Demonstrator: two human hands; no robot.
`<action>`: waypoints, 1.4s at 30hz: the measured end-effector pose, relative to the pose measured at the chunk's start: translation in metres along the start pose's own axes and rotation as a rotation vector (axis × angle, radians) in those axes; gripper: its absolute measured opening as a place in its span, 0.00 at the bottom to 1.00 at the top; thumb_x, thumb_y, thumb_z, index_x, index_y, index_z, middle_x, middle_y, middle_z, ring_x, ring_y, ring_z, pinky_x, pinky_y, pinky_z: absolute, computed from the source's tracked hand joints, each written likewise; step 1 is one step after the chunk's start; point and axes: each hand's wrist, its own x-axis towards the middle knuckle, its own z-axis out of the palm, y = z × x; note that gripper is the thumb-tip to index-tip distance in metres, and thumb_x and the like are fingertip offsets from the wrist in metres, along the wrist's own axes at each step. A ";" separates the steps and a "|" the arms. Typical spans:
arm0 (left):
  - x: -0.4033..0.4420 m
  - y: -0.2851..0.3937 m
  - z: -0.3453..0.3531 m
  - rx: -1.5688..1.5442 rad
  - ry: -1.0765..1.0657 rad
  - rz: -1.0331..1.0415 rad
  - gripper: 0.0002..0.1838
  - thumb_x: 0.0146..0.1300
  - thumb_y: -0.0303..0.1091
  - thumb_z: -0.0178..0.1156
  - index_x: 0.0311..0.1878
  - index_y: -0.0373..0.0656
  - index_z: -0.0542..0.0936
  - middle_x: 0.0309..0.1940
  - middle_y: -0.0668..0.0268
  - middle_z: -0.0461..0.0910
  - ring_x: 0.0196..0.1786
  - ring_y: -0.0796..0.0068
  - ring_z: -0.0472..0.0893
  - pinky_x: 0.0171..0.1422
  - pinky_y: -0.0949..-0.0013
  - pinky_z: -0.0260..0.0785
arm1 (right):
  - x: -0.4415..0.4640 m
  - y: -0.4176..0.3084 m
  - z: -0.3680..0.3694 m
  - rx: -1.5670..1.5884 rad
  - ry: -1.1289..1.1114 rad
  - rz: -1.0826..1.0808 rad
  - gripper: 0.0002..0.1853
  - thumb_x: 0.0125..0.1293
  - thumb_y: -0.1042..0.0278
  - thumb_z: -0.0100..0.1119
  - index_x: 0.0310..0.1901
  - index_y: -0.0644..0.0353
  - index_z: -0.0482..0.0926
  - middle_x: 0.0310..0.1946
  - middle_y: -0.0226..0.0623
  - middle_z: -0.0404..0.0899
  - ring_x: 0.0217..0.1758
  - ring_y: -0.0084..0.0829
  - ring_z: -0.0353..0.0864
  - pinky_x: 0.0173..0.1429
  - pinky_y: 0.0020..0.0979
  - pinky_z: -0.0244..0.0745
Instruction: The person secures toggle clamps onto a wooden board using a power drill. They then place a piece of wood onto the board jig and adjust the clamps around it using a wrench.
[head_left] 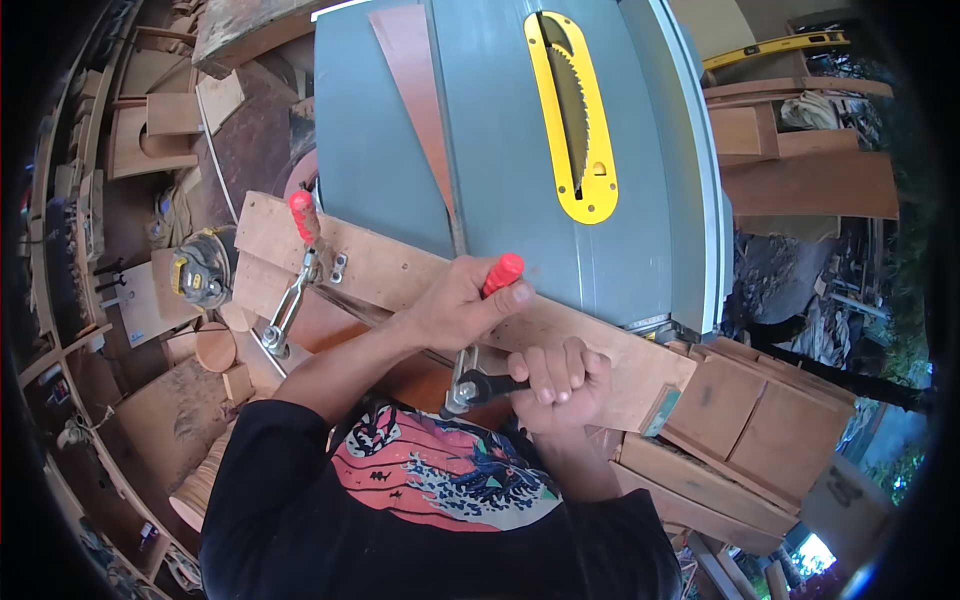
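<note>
A plywood jig board (390,250) lies at a slant across the near edge of a table saw, with two red-handled toggle clamps on it. My left hand (465,305) is closed around the red handle (503,272) of the nearer toggle clamp. My right hand (562,383) grips a black wrench (488,388), whose head sits at the bolt on the end of that clamp's arm. The other toggle clamp (303,240) stands at the board's left end, untouched. My fingers hide part of the wrench's handle.
The grey saw table (390,130) lies ahead, its toothed blade (575,110) standing in a yellow insert (590,190). A yellow sander-like power tool (203,268) is at left. Wooden boxes (730,410) and boards crowd the right; a yellow level (775,46) lies at the far right.
</note>
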 end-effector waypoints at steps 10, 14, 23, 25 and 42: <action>0.002 -0.009 0.001 0.046 0.060 0.002 0.25 0.79 0.54 0.59 0.31 0.44 0.73 0.18 0.77 0.68 0.21 0.86 0.71 0.24 0.72 0.62 | 0.008 -0.002 -0.005 0.330 0.088 0.068 0.23 0.80 0.50 0.44 0.24 0.50 0.68 0.15 0.26 0.60 0.20 0.26 0.61 0.35 0.34 0.62; 0.006 -0.013 0.003 0.001 0.072 0.039 0.24 0.79 0.53 0.60 0.31 0.44 0.73 0.18 0.76 0.69 0.21 0.86 0.71 0.23 0.73 0.62 | 0.027 0.006 -0.015 0.493 0.040 0.093 0.25 0.80 0.47 0.45 0.25 0.51 0.68 0.15 0.26 0.59 0.18 0.25 0.57 0.29 0.31 0.57; 0.010 -0.015 0.003 -0.002 0.089 0.051 0.21 0.81 0.48 0.56 0.33 0.44 0.75 0.19 0.75 0.71 0.20 0.84 0.70 0.24 0.73 0.61 | 0.047 0.016 -0.005 0.431 0.419 0.059 0.12 0.86 0.61 0.38 0.41 0.57 0.65 0.18 0.25 0.59 0.17 0.23 0.57 0.23 0.26 0.61; 0.013 -0.017 0.002 0.022 0.098 0.065 0.21 0.81 0.48 0.57 0.34 0.43 0.76 0.19 0.75 0.70 0.20 0.84 0.69 0.25 0.73 0.61 | 0.045 0.007 -0.010 0.410 0.278 0.031 0.11 0.85 0.64 0.38 0.42 0.57 0.64 0.20 0.26 0.60 0.18 0.22 0.58 0.24 0.26 0.61; 0.013 -0.021 0.000 0.122 0.119 0.045 0.27 0.78 0.59 0.58 0.44 0.38 0.79 0.20 0.71 0.73 0.24 0.80 0.73 0.29 0.71 0.66 | -0.021 -0.043 0.022 -1.936 -0.257 -0.125 0.16 0.78 0.63 0.60 0.58 0.64 0.85 0.42 0.47 0.89 0.41 0.40 0.88 0.49 0.38 0.81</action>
